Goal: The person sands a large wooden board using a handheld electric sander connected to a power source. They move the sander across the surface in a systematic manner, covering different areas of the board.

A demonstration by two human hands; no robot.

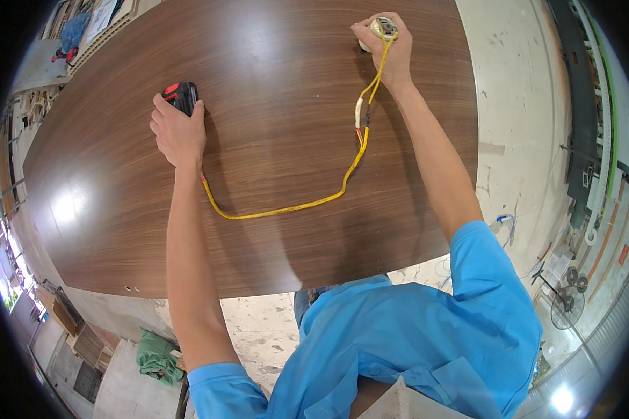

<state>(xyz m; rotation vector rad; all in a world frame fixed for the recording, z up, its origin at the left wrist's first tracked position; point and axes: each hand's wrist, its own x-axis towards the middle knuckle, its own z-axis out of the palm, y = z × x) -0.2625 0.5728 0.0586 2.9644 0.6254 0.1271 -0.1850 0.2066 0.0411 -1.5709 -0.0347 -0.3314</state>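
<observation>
My left hand (179, 133) is closed round a black and red battery pack (182, 96), held at the left part of the brown table. Toward the far right edge, my right hand (397, 64) grips a round cream-coloured part (385, 28) with a dark metallic centre; its exact kind is unclear. Two yellow wires leave that part and run down to a joint with a white sleeve (358, 113) and a dark wrap (367, 115). From there a yellow cable (293, 208) curves left across the table to my left wrist, where its other end is hidden.
The wood-grain tabletop (272, 140) ends in a curved edge close to my body. A green cloth bundle (159, 357) lies on the floor at lower left. A standing fan (567, 307) is at the right. Stacked boards (112, 31) show at the far left.
</observation>
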